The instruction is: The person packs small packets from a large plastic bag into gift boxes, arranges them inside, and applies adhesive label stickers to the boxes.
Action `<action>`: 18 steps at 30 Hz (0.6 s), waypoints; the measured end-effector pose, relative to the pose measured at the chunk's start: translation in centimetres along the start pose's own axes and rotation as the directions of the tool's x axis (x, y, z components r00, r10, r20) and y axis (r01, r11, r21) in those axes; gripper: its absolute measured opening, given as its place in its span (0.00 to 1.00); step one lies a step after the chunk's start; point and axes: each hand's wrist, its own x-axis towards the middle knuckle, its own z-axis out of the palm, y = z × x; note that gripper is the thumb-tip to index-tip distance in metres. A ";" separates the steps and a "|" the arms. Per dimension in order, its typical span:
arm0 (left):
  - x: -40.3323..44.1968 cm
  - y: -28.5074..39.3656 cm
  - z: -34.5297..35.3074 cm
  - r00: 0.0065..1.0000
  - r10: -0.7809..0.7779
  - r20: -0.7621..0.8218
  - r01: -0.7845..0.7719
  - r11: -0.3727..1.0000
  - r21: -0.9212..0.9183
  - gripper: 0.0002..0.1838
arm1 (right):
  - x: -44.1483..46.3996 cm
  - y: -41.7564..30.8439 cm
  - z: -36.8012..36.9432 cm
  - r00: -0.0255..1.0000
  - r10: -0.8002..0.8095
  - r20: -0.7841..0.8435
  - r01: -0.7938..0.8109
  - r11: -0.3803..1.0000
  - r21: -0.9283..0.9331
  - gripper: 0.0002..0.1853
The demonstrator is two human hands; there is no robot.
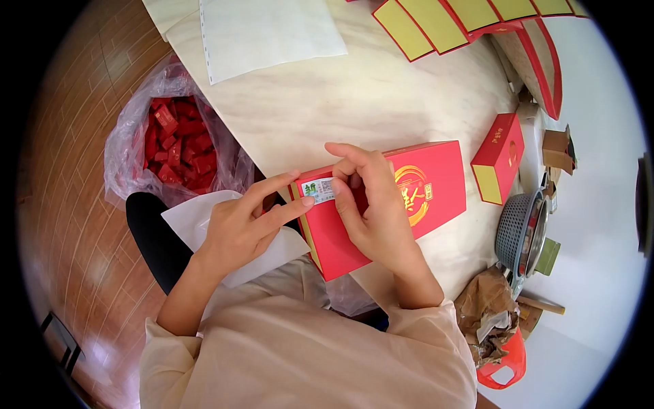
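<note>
A red gift box (436,177) with gold lettering and a yellow side lies tilted at the table's near edge. A small white label (320,189) with green and black print sits on its top, at the left end. My left hand (238,232) has its fingers stretched out and apart, two fingertips touching the label's left side and the box edge. Over the box, my right hand (375,211) has its thumb tip at the label's right edge. Its index finger points forward, apart from the thumb, and the other fingers are partly curled. White sheet material (197,218) lies across the lap.
A clear plastic bag (122,153) of small red packets stands on the floor at left. Paper (272,34) lies on the table. Several yellow-sided boxes (409,31) are at the back. Another red box (501,153), a grey basket (514,228) and crumpled brown paper (487,307) are at right.
</note>
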 end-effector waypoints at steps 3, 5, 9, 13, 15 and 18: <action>-0.1 -0.2 0.3 1.000 0.001 0.004 -0.001 1.000 -0.004 0.27 | 0.1 0.0 0.2 0.997 -0.076 0.014 0.077 0.987 -0.138 0.25; -0.1 -0.4 0.7 1.000 0.018 -0.011 -0.018 1.000 -0.001 0.28 | 0.1 -0.2 0.7 0.987 -0.163 0.004 0.155 0.933 -0.325 0.28; -0.3 -0.3 0.9 1.000 0.010 -0.011 -0.010 1.000 -0.003 0.29 | -0.1 -0.2 1.0 0.983 -0.176 -0.052 0.135 0.885 -0.445 0.29; 0.1 -0.2 0.6 0.999 -0.015 0.044 0.013 0.999 0.034 0.30 | 0.6 1.3 -0.1 0.982 -0.138 -0.126 0.048 0.837 -0.545 0.26; 0.4 -0.2 0.7 0.997 -0.033 0.069 0.029 0.998 0.060 0.31 | 0.7 1.5 -0.4 0.984 -0.137 -0.115 0.048 0.823 -0.566 0.23; 0.9 -0.1 1.1 0.994 -0.037 0.101 0.027 0.995 0.093 0.33 | 0.6 0.2 -0.6 0.992 -0.099 -0.080 0.049 0.877 -0.478 0.21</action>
